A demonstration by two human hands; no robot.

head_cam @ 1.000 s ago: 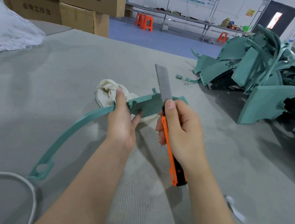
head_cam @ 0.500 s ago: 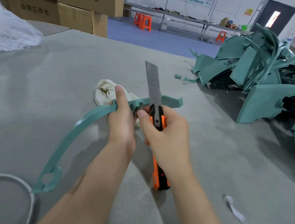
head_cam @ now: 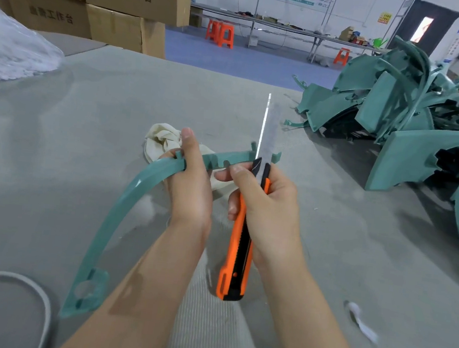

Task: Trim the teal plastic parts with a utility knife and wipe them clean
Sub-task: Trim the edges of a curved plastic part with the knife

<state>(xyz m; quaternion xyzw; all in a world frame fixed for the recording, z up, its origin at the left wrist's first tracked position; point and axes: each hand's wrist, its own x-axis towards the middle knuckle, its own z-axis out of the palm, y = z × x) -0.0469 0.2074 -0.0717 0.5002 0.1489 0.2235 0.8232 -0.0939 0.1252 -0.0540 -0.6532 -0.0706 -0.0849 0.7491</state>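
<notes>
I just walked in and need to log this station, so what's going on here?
A person is trimming a curved teal strip. The left hand holds the strip near its far end, while the right hand grips an orange utility knife with its long blade out, crossing the strip's notched tip. A cream cloth sits just behind the left hand on the grey table. A pile of teal parts lies at the right.

Left hand (head_cam: 192, 189) and right hand (head_cam: 271, 207) bare. Left forearm (head_cam: 134, 292) and right forearm (head_cam: 318, 315) likewise bare, entering from 6 o'clock edge. Fingernails short, plain, rounded.
</notes>
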